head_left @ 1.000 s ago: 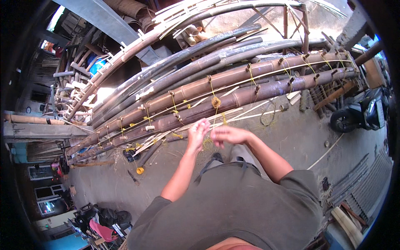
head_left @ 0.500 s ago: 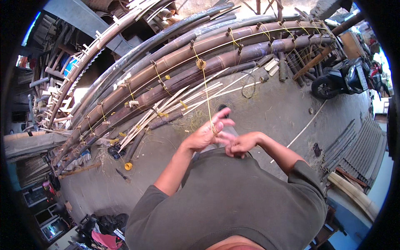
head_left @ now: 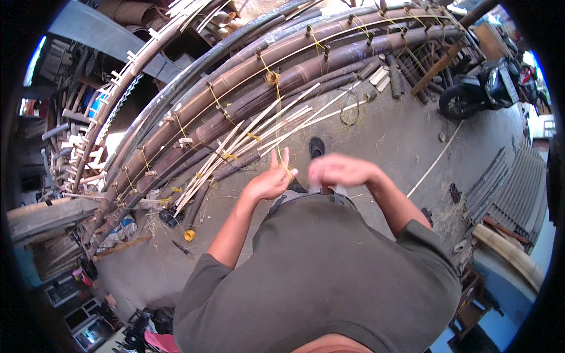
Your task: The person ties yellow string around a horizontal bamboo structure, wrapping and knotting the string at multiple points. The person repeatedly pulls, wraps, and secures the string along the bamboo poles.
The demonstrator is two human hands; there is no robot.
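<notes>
Yellow string (head_left: 279, 117) runs from a small wound bundle (head_left: 272, 77) on the bamboo poles down to my left hand (head_left: 272, 181). That hand is in front of my waist, with the string looped about it and two fingers pointing up. Just to its right, apart from it, my right hand (head_left: 338, 170) is smeared by motion, so its fingers and anything in them cannot be made out. Beyond both hands, long curved brown bamboo poles (head_left: 235, 88) lie side by side, joined by pegs and yellow ties.
Pale split bamboo strips (head_left: 235, 153) lie on the floor before the poles. A knife (head_left: 183, 249) and a yellow ring-shaped piece (head_left: 189, 235) are at lower left. A motorcycle (head_left: 482, 94) stands at the right, above stacked corrugated sheets (head_left: 509, 194).
My left hand has moved slightly left and down, with the string still looped on it. My right hand has come away from it and risen. The view has shifted; a shoe now shows.
</notes>
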